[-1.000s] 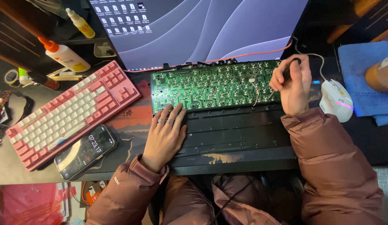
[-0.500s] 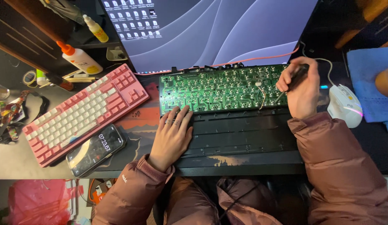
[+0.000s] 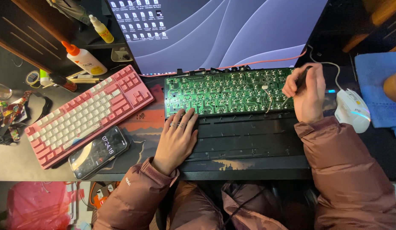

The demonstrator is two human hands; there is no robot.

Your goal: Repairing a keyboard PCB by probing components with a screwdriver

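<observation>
A green keyboard circuit board (image 3: 225,91) lies solder side up in front of the monitor, resting on a black keyboard case (image 3: 249,140). My left hand (image 3: 176,138) lies flat on the case, its fingertips touching the board's front left edge. My right hand (image 3: 306,91) grips a thin dark pen-shaped tool (image 3: 297,85) at the board's right end. The tool's tip points down at the board. A short loose wire (image 3: 268,96) sticks up from the board just left of that hand.
A pink and white keyboard (image 3: 85,113) lies slanted at left, with a phone (image 3: 99,151) by its front edge. Glue bottles (image 3: 85,59) and tape stand at far left. A white mouse (image 3: 352,110) and a blue cloth (image 3: 377,85) are on the right. The monitor (image 3: 219,30) stands behind.
My right hand with the tool has stayed at the board's right end, shifting slightly. My left hand keeps its place at the front left edge. The view has shifted a little.
</observation>
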